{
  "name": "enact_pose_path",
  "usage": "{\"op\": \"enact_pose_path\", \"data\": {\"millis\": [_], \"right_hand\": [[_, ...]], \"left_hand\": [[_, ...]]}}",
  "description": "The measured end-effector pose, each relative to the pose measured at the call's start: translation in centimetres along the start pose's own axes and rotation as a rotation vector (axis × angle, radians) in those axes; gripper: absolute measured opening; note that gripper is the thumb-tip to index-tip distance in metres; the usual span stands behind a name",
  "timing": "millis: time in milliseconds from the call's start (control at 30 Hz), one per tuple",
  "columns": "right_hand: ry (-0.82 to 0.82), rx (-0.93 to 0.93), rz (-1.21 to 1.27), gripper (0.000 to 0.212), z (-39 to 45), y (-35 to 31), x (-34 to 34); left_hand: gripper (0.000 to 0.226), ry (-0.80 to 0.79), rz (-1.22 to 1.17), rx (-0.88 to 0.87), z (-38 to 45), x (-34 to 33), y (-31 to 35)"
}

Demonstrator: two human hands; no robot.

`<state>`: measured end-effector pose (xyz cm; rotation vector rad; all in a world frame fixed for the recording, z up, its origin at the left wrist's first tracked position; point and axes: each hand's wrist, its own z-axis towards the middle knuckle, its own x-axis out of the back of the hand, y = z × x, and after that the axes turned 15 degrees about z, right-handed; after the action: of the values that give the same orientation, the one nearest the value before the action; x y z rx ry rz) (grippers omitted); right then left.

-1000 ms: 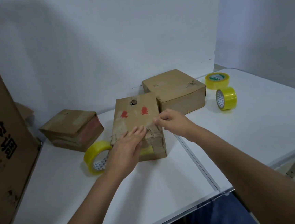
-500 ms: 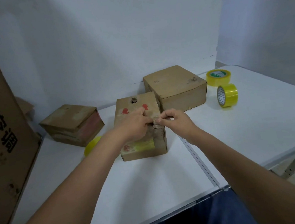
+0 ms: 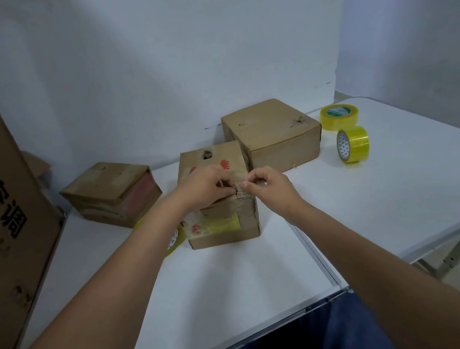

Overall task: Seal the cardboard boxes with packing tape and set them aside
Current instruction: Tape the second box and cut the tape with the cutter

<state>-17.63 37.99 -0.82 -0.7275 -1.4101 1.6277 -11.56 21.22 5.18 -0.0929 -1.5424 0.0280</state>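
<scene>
I had both hands on the middle box (image 3: 222, 225), which sat on the white table (image 3: 233, 285) close in front of me. My left hand (image 3: 205, 186) lay over the top of that box near its front edge, its fingers curled down and their tips pinching at the crumpled tape there; I could not tell exactly what they caught. My right hand (image 3: 268, 183) met it from the other side, thumb and forefinger pressed together in a pinch at the same spot on the box's top front corner, the other fingers loosely curled. The fingertips of the two hands nearly touched.

The box had red marks and a ragged hole on top, and a patch of yellow tape on its front face. A roll of yellow tape (image 3: 174, 239) stood just beside its left side, mostly hidden behind my left forearm.

A larger box (image 3: 275, 134) stood behind and to the right, touching or almost touching the middle one. A flatter box (image 3: 111, 193) lay well off to the left. Two more rolls were at the far right of the table: a flat roll (image 3: 339, 116) near the wall and an upright roll (image 3: 352, 144) just in front of it. A big cardboard sheet (image 3: 7, 221) with black printed characters leaned at the left edge.
</scene>
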Motion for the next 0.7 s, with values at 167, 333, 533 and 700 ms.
{"op": "enact_pose_path", "data": {"millis": [167, 333, 533, 700], "right_hand": [[0.078, 0.039, -0.018, 0.009, 0.0, 0.6, -1.1], [0.152, 0.016, 0.057, 0.007, -0.2, 1.2, -1.7], [0.24, -0.061, 0.158, 0.006, -0.1, 1.4, -2.8], [0.223, -0.068, 0.184, 0.014, 0.0, 1.5, -2.6]], "left_hand": [[0.01, 0.269, -0.416, 0.216, -1.5, -2.8, 0.2], [0.045, 0.297, -0.304, 0.195, -3.9, -5.0, 1.2], [0.048, 0.266, 0.019, 0.132, -4.2, -5.7, 2.3], [0.046, 0.243, 0.05, 0.132, -3.8, -6.2, 2.1]]}}
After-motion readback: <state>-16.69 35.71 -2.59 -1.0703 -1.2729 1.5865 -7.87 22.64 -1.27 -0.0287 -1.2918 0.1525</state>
